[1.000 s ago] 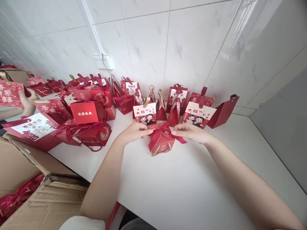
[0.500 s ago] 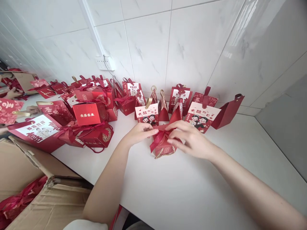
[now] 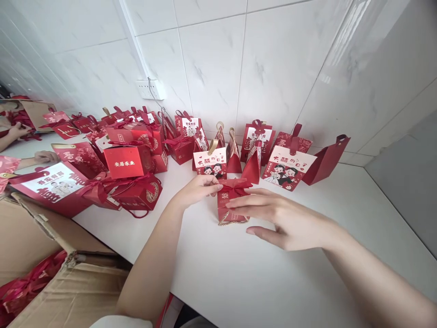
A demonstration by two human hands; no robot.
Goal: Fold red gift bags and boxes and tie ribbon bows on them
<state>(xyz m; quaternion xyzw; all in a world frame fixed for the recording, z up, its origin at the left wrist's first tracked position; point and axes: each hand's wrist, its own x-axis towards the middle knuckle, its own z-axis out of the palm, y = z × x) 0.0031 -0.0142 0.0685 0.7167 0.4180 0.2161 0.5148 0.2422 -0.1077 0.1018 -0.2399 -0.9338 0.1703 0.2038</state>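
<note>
A small red gift box (image 3: 229, 201) with a red ribbon on top stands on the white counter (image 3: 266, 273). My left hand (image 3: 198, 189) pinches the ribbon at the box's upper left corner. My right hand (image 3: 287, 218) is open, fingers stretched flat and pointing left, right in front of the box and partly covering its right side; whether it touches the box is unclear.
Many red gift boxes and bags (image 3: 126, 159) crowd the counter along the tiled wall (image 3: 273, 59). A wall socket (image 3: 150, 89) sits above them. An open cardboard carton (image 3: 58, 273) with red ribbons stands at lower left. Another person's hands (image 3: 44, 157) work at far left.
My right hand let go of the ribbon, opened flat and drew back towards me in front of the box. The ribbon tails no longer hang out. My left hand stayed on the ribbon.
</note>
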